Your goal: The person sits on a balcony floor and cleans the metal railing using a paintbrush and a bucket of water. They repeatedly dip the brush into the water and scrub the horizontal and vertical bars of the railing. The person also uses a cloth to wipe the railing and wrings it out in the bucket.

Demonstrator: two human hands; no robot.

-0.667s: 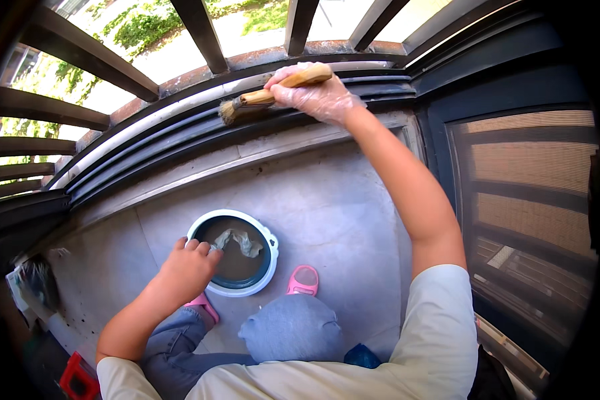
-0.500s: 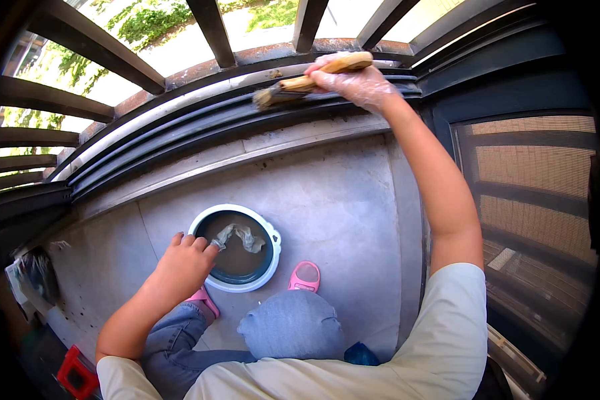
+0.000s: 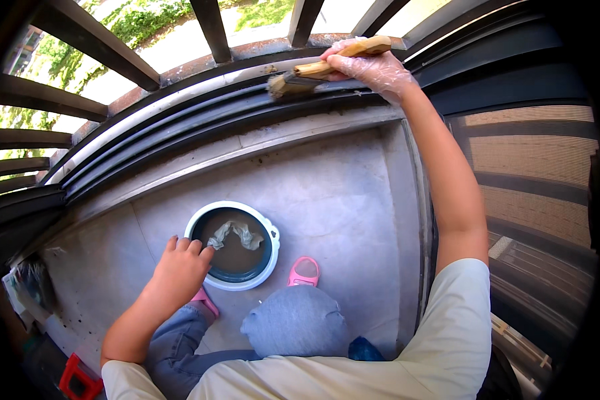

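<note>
My right hand (image 3: 373, 70), in a thin clear plastic glove, grips a paintbrush (image 3: 347, 60) by its wooden handle. Its bristles point left, over the dark grooved window track (image 3: 213, 105) below the railing. Bare, my left hand (image 3: 182, 263) hangs over the near-left rim of a round basin with a white rim (image 3: 273, 257). Its fingers are loosely bent and a little apart, and nothing shows in them. Inside the basin lies murky water, with a crumpled pale wet cloth (image 3: 237, 235) in it.
Dark metal bars (image 3: 210, 30) line the far side. A screened door panel (image 3: 533, 160) stands at the right. On the floor, a red object (image 3: 77, 380) and a bag-like bundle (image 3: 30, 287) lie at the left. My pink slippers (image 3: 305, 270) are beside the basin.
My right hand and the paintbrush have shifted slightly to the right along the track. My left hand has stayed nearly still by the basin. The view has tilted a little.
</note>
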